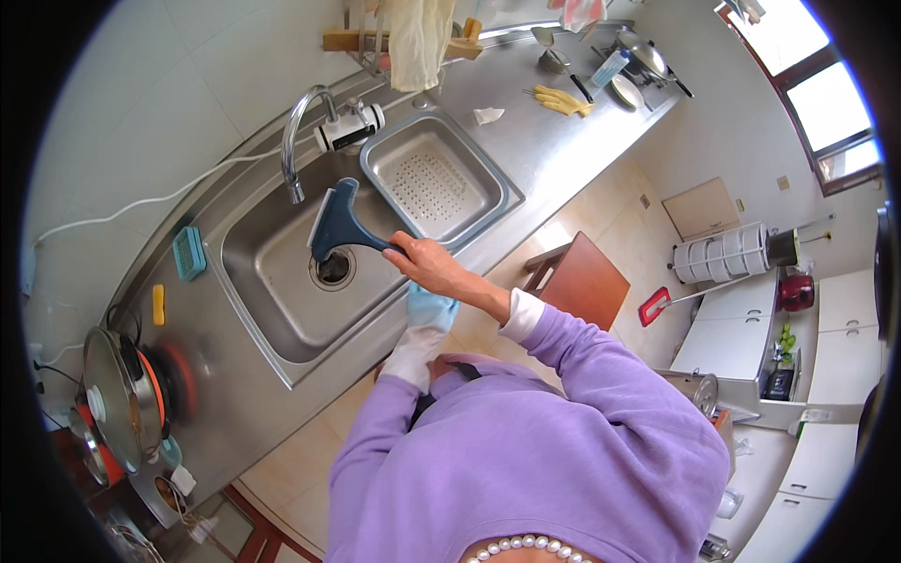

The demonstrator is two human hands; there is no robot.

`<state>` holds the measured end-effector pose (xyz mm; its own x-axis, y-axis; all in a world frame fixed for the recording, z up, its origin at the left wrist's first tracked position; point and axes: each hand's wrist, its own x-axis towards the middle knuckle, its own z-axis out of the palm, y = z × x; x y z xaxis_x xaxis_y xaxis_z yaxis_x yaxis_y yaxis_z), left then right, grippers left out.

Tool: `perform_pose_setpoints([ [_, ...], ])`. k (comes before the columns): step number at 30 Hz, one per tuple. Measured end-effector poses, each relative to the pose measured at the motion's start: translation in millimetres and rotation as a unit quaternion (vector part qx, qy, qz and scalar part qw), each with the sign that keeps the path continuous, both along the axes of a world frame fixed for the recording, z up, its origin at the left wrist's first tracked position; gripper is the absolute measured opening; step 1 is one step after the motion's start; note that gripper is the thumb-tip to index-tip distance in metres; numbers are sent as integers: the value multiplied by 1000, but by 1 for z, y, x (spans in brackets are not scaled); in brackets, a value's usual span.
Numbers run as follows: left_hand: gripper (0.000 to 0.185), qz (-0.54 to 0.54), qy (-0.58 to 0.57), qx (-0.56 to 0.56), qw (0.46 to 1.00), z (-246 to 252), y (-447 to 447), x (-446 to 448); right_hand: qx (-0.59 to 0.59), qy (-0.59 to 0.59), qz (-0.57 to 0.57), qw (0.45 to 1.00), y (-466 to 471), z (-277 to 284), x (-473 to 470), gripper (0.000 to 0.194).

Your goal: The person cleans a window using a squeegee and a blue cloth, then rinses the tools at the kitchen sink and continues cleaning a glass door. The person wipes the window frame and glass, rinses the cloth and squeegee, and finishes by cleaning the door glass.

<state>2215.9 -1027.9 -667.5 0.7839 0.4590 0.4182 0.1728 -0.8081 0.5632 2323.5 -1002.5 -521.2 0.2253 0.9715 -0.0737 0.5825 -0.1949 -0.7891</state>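
My right hand (428, 264) is bare and grips the handle of a dark blue squeegee (343, 219). Its wide head hangs over the stainless steel sink basin (271, 281), near the drain (333, 269). Below my right wrist, close to my body at the counter's front edge, is my left hand (431, 310). Light blue and white material covers it, seemingly a glove, and my right hand and forearm partly hide it. Whether its fingers hold anything is not visible. A perforated steel colander with a grey rim (503, 186) sits in the sink's right part.
A curved chrome faucet (290, 151) rises behind the basin. Left lie a blue soap box (188, 253), a yellow sponge (159, 305) and a lidded pan (116, 401). Yellow gloves (561, 100) rest on the right counter. A wooden stool (581, 281) stands behind, near a red-headed mop (654, 307).
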Motion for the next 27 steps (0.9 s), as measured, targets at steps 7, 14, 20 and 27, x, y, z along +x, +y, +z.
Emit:
perform_pose_setpoints([
  [7,37,167,123,45,977,19,32,-134,139,36,19,989,38,51,-5,28],
  [14,28,463,58,7,885,87,59,-281,225,61,32,972,41,115,-21,21],
  [20,45,697,106,16,709,86,33,-374,51,-75,100,991,29,-24,-51,29],
  [27,70,781,194,-12,593,-1,66,-396,-40,129,62,989,38,-24,-49,31],
])
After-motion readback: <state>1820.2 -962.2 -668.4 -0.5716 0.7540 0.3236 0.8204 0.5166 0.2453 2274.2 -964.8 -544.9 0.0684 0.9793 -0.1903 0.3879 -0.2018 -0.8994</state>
